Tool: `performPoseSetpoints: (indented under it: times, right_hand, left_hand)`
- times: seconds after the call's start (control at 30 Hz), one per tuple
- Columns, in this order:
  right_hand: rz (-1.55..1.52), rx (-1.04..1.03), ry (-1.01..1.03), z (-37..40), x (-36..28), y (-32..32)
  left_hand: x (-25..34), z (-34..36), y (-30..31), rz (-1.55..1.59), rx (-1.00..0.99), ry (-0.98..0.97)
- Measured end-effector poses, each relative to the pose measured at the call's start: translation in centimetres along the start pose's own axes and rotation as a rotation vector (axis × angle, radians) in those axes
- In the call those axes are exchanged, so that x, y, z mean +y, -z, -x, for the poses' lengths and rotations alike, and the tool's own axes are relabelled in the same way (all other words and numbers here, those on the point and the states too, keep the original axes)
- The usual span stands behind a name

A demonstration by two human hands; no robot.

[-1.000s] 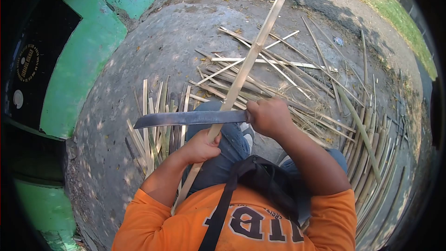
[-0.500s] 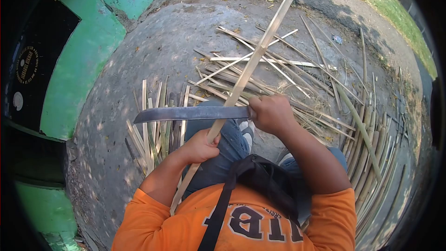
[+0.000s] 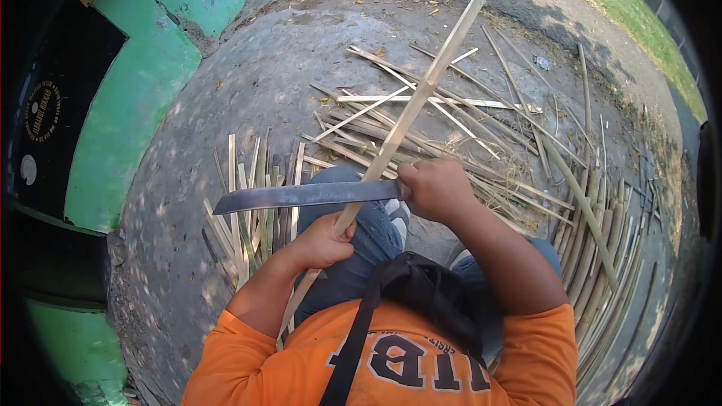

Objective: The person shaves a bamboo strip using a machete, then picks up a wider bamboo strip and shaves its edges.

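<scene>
My left hand (image 3: 325, 242) is wrapped round the lower part of a long bamboo strip (image 3: 414, 107), which slants from my lap up to the right. In my right hand (image 3: 436, 189) is the handle of a machete, the fist closed round it. The machete's dark blade (image 3: 301, 196) points left and lies across the strip, a little above my left hand. Where the two cross, the blade covers the strip. Most of the handle is hidden inside my right fist.
Split bamboo pieces (image 3: 361, 116) lie crossed on the concrete ahead. More strips (image 3: 239, 218) lie left of my legs, and long poles (image 3: 602, 240) on the right. A green wall (image 3: 128, 98) stands at the left. A black bag (image 3: 421, 286) rests on my lap.
The strip's upper end has shifted slightly right and down. My right hand and the machete have moved slightly down and left. Both hands keep their hold.
</scene>
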State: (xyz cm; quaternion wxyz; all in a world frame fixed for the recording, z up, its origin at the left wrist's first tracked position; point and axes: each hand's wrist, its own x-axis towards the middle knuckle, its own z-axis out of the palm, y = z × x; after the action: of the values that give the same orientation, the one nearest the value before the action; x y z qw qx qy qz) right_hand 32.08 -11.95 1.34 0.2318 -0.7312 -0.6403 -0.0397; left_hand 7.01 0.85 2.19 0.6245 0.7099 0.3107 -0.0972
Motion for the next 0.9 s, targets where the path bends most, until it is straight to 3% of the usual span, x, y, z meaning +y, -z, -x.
performPoseSetpoints:
  times: [0.13,0.23,0.33,0.5,0.6,0.67,0.73,0.9]
  right_hand:
    - [0.005,0.120,-0.149,-0.7,4.2,1.0]
    - [-0.004,0.095,-0.167,-0.1,4.0,0.9]
    - [-0.076,0.073,-0.136,0.2,2.1,1.2]
    - [-0.026,-0.057,0.079,0.5,-1.2,-0.1]
    - [0.025,0.059,-0.039,-0.3,1.3,0.8]
    - [-0.019,0.127,-0.225,-0.9,4.9,1.5]
    - [0.088,0.100,-0.223,-0.6,5.7,1.9]
    - [-0.014,0.089,-0.195,0.1,3.8,1.5]
  left_hand:
    - [-0.6,-0.2,-0.2,0.002,0.056,-0.079]
    - [-0.6,-0.3,-0.2,-0.009,0.043,-0.072]
    - [-1.0,-0.2,-0.3,0.003,0.037,-0.083]
    - [-0.7,-0.4,-0.1,-0.143,0.025,-0.123]
    - [-1.2,-0.2,0.0,0.009,0.005,-0.059]
    - [-1.4,-0.4,-0.4,-0.029,0.057,-0.103]
    - [-1.1,-0.7,-0.5,-0.031,0.071,-0.113]
    - [-0.8,-0.2,-0.2,0.016,0.023,-0.062]
